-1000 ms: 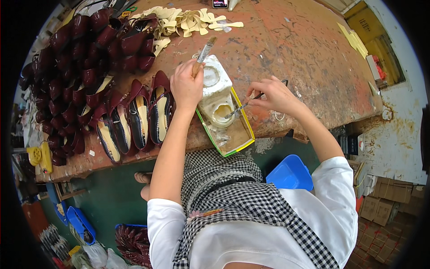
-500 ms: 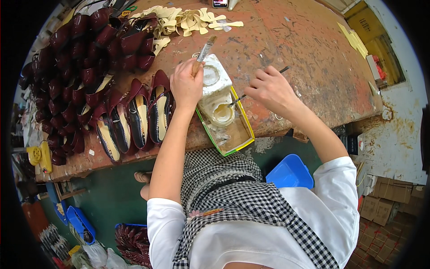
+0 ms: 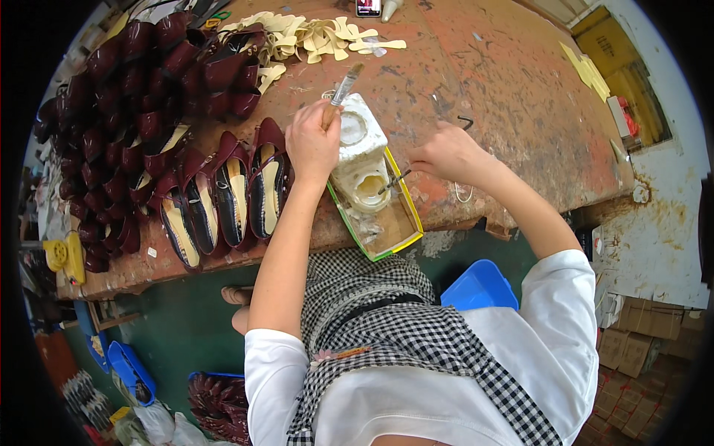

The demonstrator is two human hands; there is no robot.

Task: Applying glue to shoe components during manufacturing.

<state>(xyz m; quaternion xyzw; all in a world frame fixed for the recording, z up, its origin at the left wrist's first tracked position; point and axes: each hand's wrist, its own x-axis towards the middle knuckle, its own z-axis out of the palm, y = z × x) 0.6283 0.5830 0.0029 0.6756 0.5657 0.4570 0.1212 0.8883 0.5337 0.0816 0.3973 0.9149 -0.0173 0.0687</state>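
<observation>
My left hand (image 3: 312, 145) is closed around a paintbrush (image 3: 344, 88), its wooden handle in my fist and its bristles pointing up and away. My right hand (image 3: 450, 154) grips a thin dark rod (image 3: 400, 178) with a bent far end. The rod's lower tip dips into the nearer round well of a white, crusted two-well block (image 3: 361, 155), where a pale substance shows. That block rests in a shallow box (image 3: 405, 238) with green and yellow edges. Four dark red shoes with beige insoles, one of them this shoe (image 3: 233, 189), stand left of my left forearm.
A tall heap of dark red shoes (image 3: 111, 119) fills the left of the worn table (image 3: 520, 119). Beige shaped pieces (image 3: 320, 37) lie at the back, near a phone (image 3: 368, 7). Below the table's front edge is a blue bin (image 3: 480, 286).
My right hand has turned and moved slightly lower, tilting the dark rod. The rod's tip remains in the nearer well. My left hand with the paintbrush has barely moved.
</observation>
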